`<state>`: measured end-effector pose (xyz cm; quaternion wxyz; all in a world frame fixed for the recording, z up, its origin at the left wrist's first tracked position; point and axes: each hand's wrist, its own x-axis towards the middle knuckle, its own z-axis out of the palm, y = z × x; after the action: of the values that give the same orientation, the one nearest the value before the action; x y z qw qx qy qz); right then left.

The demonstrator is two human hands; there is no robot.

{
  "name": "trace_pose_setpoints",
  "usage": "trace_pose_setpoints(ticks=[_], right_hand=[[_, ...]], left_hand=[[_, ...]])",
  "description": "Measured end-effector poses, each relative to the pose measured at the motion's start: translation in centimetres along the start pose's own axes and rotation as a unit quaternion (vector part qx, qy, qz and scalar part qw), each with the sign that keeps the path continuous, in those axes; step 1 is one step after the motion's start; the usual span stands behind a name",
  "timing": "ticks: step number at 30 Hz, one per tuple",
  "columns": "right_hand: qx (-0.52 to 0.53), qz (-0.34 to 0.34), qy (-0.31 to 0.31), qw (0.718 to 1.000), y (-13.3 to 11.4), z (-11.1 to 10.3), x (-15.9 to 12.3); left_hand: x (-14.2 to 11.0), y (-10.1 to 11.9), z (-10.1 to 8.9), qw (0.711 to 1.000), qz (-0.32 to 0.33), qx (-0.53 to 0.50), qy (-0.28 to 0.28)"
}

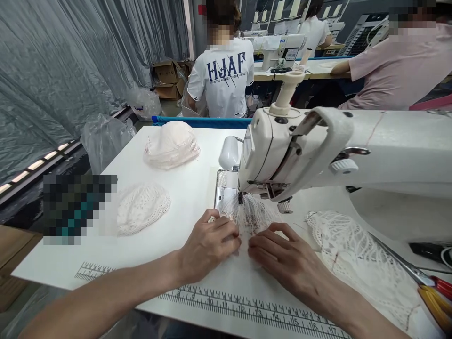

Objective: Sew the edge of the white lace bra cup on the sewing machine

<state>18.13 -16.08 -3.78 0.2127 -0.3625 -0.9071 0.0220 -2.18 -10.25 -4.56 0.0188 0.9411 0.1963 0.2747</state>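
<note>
A small piece of white lace fabric (249, 214) lies under the needle of a white sewing machine (318, 150). My left hand (211, 242) rests on the table just left of the lace, its fingers curled and pinching the near edge. My right hand (282, 256) lies to the right of it, fingers bent and pressing the same piece down. Both hands sit close together, directly in front of the presser foot.
Two stacks of lace pieces (172, 143) (141, 207) sit on the white table (176, 188) at left; a larger lace piece (353, 254) lies at right. Scissors with red and yellow handles (429, 287) lie far right. A ruler (247, 306) marks the front edge. Other people work behind.
</note>
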Motion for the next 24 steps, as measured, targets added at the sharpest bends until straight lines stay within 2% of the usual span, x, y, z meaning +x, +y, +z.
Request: trace_pose_setpoints(ticks=[10,24], right_hand=[[-0.016,-0.011,0.004,1.000,-0.26,-0.03,0.03],[-0.008,-0.034,0.002,0.999,-0.45,-0.26,0.25]], left_hand=[[0.34,0.52,-0.56,0.998,0.040,0.042,0.003],[0.16,0.76,-0.96,0.996,0.059,0.072,-0.003]])
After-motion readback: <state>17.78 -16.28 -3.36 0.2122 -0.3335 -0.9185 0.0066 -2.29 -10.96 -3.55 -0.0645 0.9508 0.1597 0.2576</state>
